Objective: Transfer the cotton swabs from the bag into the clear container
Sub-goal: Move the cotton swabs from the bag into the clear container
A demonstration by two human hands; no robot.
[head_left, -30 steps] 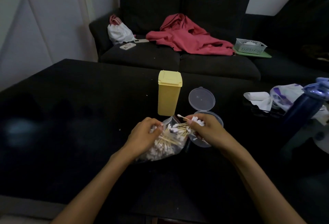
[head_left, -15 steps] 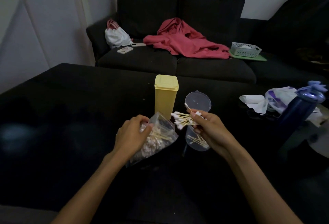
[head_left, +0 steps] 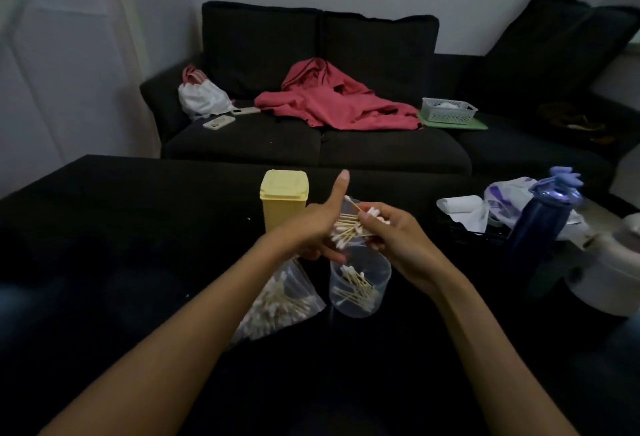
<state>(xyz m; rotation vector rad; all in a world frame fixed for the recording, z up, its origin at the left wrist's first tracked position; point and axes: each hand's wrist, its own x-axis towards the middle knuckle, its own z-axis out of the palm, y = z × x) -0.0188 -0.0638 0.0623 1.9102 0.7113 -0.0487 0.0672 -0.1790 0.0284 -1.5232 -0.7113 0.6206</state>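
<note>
My right hand [head_left: 391, 238] grips a bunch of cotton swabs [head_left: 346, 227] just above the clear container [head_left: 360, 283], which stands on the black table and holds a few swabs at its bottom. My left hand [head_left: 311, 224] is at the left end of that bunch. Its thumb points up, its palm is against the swab ends, and its fingers reach under them. The clear plastic bag [head_left: 277, 300], still packed with swabs, lies on the table under my left wrist, left of the container. Neither hand is touching the bag.
A yellow lidded box [head_left: 284, 200] stands just behind my left hand. A dark blue bottle [head_left: 543, 224], white wrappers [head_left: 464, 207] and a white pot [head_left: 609, 273] crowd the table's right side. Behind the table is a dark sofa with a red garment [head_left: 332, 103].
My left hand has let go of the bag and risen to meet the swab bunch. My right hand has carried the bunch from the bag's mouth to above the container. The bag now lies flat.
</note>
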